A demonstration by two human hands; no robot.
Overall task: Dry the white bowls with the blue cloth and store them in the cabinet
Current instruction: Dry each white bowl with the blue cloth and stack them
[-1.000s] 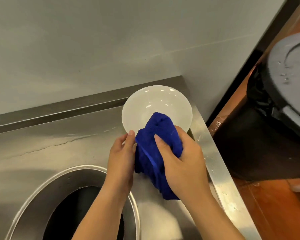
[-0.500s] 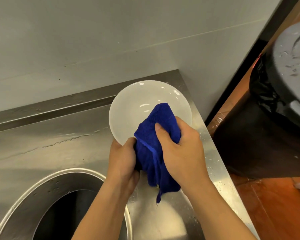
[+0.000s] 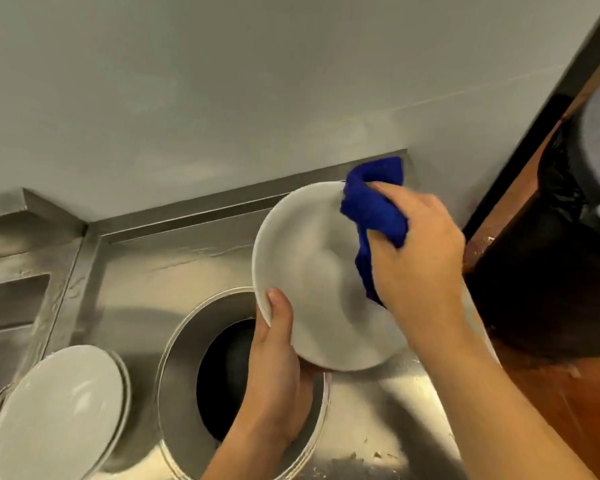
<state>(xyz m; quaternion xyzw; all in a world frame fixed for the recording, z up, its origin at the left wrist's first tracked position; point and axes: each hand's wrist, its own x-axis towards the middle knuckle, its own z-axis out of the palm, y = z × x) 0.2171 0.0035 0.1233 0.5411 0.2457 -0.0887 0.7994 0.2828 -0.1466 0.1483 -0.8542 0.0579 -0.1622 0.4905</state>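
A white bowl (image 3: 312,271) is held tilted above the steel surface (image 3: 187,271), its inside facing the camera. A bunched blue cloth (image 3: 374,209) presses its upper right rim. More white bowls (image 3: 56,410) sit stacked at lower left.

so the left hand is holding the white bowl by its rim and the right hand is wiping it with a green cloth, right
Not quite: the cloth is blue, not green. The head view shows the left hand holding the white bowl by its rim, thumb over the edge, while the right hand presses the blue cloth against the bowl's upper right side.
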